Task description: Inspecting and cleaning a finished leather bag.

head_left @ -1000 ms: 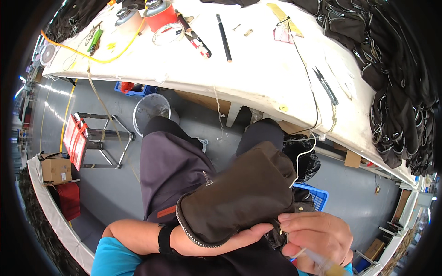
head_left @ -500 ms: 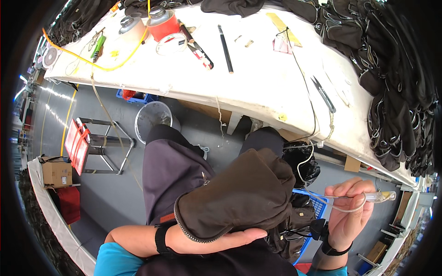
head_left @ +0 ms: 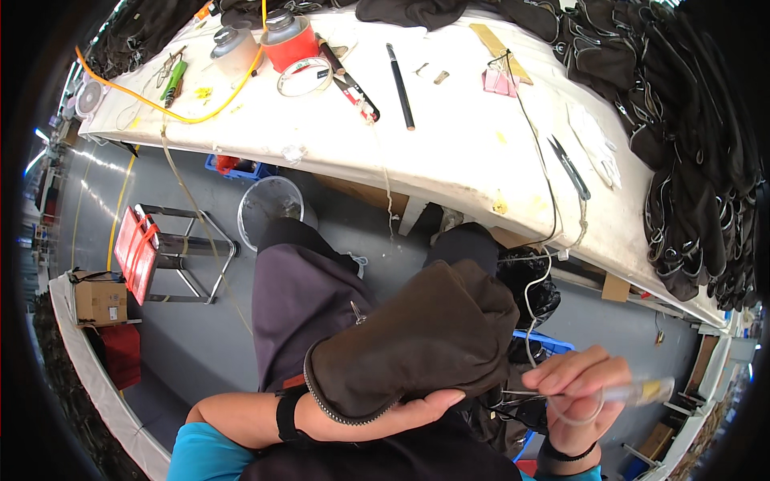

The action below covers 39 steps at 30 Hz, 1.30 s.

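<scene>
The dark brown pouch (head_left: 413,337) lies over the person's lap, above the left forearm, its surface smooth and faintly shiny along the middle, puckered into folds at its 2 o'clock end. A zip (head_left: 335,410) with metal teeth curves round the end between 7 and 9 o'clock; a small metal puller (head_left: 358,313) stands up at 10 o'clock.

The left grip (head_left: 405,417) is under the pouch at 6 o'clock, thumb stretched along the edge. The pouch hides the other fingers, so I cannot tell how firmly they close.

The right grip (head_left: 581,397), at 4 o'clock, is clamped on a tool whose clear handle (head_left: 642,391), blurred, points to 3 and whose thin shaft points to 9. I cannot tell whether the tip touches the pouch. A white cord (head_left: 528,293) drops from the table (head_left: 465,148) to that grip and loops below the fingers.

A black bag (head_left: 545,309) lies between 2 and 3; a blue basket (head_left: 553,343) at 3 is partly covered by the right grip. On the table are snips (head_left: 571,168) between 1 and 2, a heap of dark pieces (head_left: 690,192) at 2, and a red can (head_left: 289,50) at 11. A bin (head_left: 269,212) stands between 10 and 11, a stool (head_left: 136,256) near 10.
</scene>
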Motion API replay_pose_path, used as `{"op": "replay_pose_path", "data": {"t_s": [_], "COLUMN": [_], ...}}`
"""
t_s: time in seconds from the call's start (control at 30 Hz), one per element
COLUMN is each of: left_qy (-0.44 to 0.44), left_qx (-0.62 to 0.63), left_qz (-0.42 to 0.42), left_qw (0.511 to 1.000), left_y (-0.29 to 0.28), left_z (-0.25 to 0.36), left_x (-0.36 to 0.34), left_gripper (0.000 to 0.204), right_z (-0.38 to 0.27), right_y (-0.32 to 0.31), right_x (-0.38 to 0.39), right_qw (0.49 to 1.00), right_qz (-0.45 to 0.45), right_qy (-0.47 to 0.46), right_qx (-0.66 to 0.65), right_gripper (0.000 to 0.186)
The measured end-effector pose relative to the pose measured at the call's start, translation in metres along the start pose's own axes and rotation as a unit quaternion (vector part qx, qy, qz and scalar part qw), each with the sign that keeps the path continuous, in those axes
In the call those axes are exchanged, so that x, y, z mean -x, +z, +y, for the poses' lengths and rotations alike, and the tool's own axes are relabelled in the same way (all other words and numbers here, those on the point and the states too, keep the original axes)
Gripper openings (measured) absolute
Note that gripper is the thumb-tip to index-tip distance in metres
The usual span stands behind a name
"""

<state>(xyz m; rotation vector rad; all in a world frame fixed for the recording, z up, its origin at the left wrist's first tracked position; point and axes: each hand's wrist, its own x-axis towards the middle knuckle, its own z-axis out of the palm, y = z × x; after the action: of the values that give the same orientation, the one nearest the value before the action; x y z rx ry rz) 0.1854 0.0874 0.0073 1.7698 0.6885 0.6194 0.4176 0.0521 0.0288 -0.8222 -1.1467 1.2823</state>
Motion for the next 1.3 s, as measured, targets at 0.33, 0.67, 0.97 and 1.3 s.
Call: {"op": "replay_pose_path", "data": {"t_s": [0.33,0.67,0.97,1.3], "left_qy": [0.028,-0.031,-0.111,-0.010], "left_qx": [-0.027,0.018,0.041,-0.009], "left_qz": [0.056,0.141,0.146,0.100], "left_qw": [0.998,0.989,0.982,0.995], "left_y": [0.006,0.022,0.032,0.007], "left_z": [0.004,0.013,0.013,0.000], "left_x": [0.001,0.004,0.008,0.006], "left_gripper": [0.039,0.027,0.021,0.040], "right_z": [-0.003,0.003,-0.002,0.002], "right_y": [0.015,0.013,0.008,-0.009], "right_x": [-0.001,0.003,-0.008,-0.027], "right_qw": [0.974,0.964,0.949,0.997], "right_qz": [-0.048,-0.064,-0.111,0.056], "right_qy": [-0.071,-0.108,-0.102,-0.031], "right_qx": [0.210,0.233,0.278,0.033], "right_gripper": [0.031,0.032,0.032,0.020]}}
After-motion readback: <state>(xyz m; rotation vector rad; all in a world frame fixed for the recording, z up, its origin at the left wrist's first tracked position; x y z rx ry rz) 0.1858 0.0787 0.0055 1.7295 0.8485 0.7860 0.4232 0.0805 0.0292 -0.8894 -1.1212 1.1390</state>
